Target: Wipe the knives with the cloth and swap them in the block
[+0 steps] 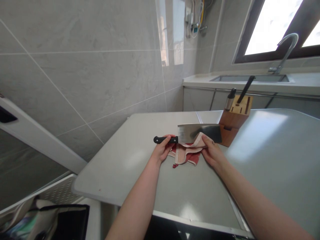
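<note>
A cleaver (190,130) with a broad steel blade and a black riveted handle lies level above the table, its handle pointing left. My left hand (162,149) is closed round the handle near the blade. Below the blade hangs a red and pink cloth (186,154) with pale edging. My right hand (212,150) pinches this cloth against the lower part of the blade, toward its right end. Some of the blade's lower edge is hidden behind the cloth and fingers.
A wooden knife block (231,121) holding two black-handled tools stands just behind the blade's right end. The white table (120,160) extends to both sides. Behind it are a sink counter (200,79) and a curved tap (287,50). A white basket (62,190) sits at lower left.
</note>
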A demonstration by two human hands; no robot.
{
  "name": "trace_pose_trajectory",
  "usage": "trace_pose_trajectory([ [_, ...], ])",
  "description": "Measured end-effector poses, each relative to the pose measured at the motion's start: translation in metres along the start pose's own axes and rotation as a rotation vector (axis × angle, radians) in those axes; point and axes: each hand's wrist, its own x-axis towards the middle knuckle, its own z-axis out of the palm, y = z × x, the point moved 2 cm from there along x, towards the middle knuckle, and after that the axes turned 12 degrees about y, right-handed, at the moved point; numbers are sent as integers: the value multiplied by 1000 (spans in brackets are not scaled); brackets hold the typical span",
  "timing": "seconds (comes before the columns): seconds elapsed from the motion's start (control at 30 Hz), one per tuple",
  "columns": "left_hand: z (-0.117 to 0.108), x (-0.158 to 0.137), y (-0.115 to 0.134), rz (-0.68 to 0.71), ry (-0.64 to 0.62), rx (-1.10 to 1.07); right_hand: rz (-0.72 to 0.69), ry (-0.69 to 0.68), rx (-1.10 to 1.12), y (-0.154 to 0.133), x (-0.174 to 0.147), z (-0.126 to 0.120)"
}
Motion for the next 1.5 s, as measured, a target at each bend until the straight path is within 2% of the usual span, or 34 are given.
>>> trace_pose_trajectory([
  [0.1,-3,4,-2,-6,17,-38,23,-30,45,-1,-3,2],
  [0.27,-7,9,-3,-4,3,-100,153,-233,178,-6,-18,14],
  [0.33,-8,8,-2,-13,-12,-108,180,-255,176,-8,-23,17],
  [0.53,-8,0,0,-71,-73,-68,199,-202,178,-6,-25,15],
  [0.77,-8,-9,5,-179,-252,-162,178,-157,238,-8,-21,11],
  [0.97,-18,-6,7,-273,-243,-29,149,-168,283,-13,-21,12],
  [1.17,-22,-5,9,-247,-178,-4,168,-169,296,-9,-21,12],
  [1.23,-24,-7,12,-246,-222,19,152,-168,303,-9,-19,11],
  [1.33,-25,-12,17,-260,-353,94,129,-153,327,-11,-16,9],
  [1.5,-25,-15,16,-301,-504,298,141,-138,378,-16,-12,7],
])
